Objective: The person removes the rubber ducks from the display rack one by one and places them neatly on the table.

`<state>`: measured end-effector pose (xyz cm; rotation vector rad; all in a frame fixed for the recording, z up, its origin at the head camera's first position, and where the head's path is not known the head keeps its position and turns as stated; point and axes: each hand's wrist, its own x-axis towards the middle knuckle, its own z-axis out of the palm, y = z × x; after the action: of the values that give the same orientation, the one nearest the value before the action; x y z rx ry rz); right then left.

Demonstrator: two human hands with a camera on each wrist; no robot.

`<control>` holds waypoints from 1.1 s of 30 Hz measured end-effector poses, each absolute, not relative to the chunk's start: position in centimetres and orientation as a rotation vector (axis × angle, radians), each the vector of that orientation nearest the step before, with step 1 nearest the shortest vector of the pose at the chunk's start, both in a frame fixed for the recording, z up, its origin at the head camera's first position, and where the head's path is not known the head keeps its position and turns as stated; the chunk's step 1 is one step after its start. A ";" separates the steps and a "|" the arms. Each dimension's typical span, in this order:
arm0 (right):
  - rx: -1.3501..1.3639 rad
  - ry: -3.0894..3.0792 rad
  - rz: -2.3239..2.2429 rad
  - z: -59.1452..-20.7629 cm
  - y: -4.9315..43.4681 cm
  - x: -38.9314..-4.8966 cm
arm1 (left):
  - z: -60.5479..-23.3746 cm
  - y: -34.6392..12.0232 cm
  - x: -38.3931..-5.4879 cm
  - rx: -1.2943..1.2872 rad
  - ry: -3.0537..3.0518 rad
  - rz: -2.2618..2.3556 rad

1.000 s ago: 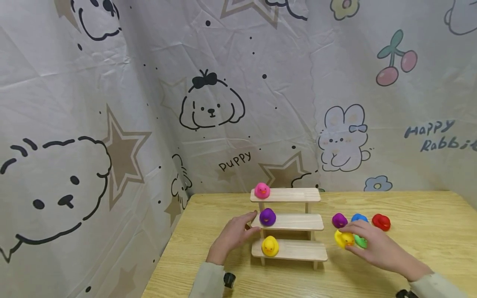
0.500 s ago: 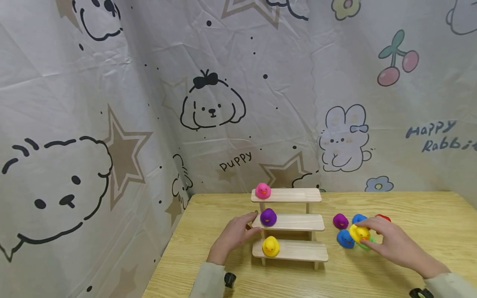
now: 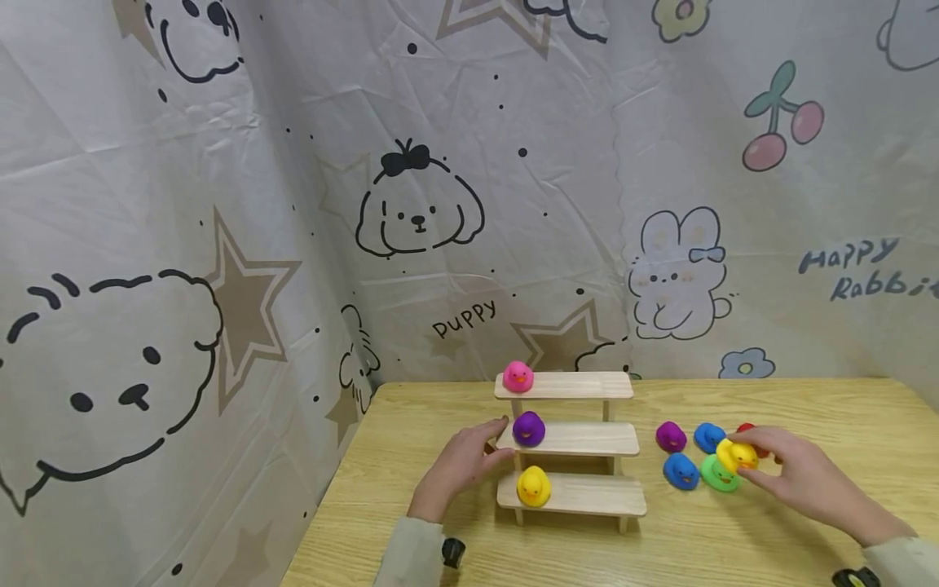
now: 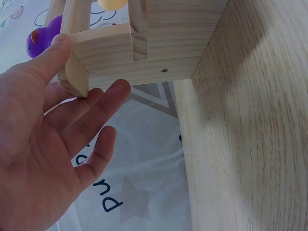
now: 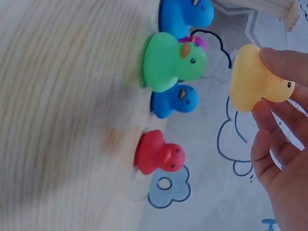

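Observation:
My right hand point(image 3: 810, 481) pinches a yellow rubber duck point(image 5: 252, 79) between thumb and fingers, above the tabletop. Beneath and around it are a green duck point(image 3: 720, 474), two blue ducks point(image 3: 682, 472) and a red duck point(image 5: 159, 153), partly covered by the hand in the head view. A magenta duck point(image 3: 671, 437) sits at the group's left. My left hand point(image 3: 458, 466) grips the left end of the middle board of a three-tier wooden shelf point(image 3: 587, 439), thumb on top and fingers below. At the boards' left ends sit a pink duck point(image 3: 517, 377), a purple duck point(image 3: 528, 429) and another yellow duck point(image 3: 534, 487).
The shelf stands on a wood-grain table point(image 3: 557, 558), left of the loose ducks. Behind and along the left hangs a pale printed curtain point(image 3: 565, 204), close to the table's back edge.
My right hand has carried the yellow duck rightward, from over the front blue duck to over the green and red ducks. The left hand keeps its place on the shelf.

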<state>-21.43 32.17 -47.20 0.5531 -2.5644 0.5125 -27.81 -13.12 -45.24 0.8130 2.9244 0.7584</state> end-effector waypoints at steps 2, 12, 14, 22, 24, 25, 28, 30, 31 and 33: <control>0.544 -2.569 0.509 -47.3 32.5 -21.4 | -45.2 -13.1 -27.8 0.815 2.921 0.762; 0.499 -2.643 0.508 -48.0 34.0 -21.2 | -45.3 -13.1 -27.8 0.814 2.918 0.776; 0.488 -2.654 0.499 -48.3 34.3 -21.3 | -45.3 -13.1 -27.8 0.815 2.919 0.770; 0.492 -2.647 0.494 -48.9 35.2 -21.2 | -45.3 -13.0 -27.8 0.817 2.920 0.766; 0.489 -2.667 0.482 -48.9 35.4 -21.3 | -45.4 -13.0 -27.7 0.812 2.924 0.764; 0.484 -2.682 0.476 -48.9 35.4 -21.2 | -45.4 -13.0 -27.8 0.810 2.927 0.761; 0.465 -2.720 0.462 -48.8 35.6 -21.2 | -45.3 -13.1 -27.8 0.808 2.932 0.754; 0.453 -2.749 0.473 -48.9 35.7 -21.2 | -45.3 -13.1 -27.8 0.804 2.932 0.753; 0.445 -2.756 0.476 -48.9 35.7 -21.1 | -45.3 -13.1 -27.8 0.802 2.932 0.750; 0.432 -2.785 0.493 -48.9 35.9 -21.2 | -45.3 -13.1 -27.8 0.798 2.932 0.751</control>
<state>-21.23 35.92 -48.89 0.4320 -2.7854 0.4934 -27.79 -13.08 -45.31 0.7979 2.9319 0.7508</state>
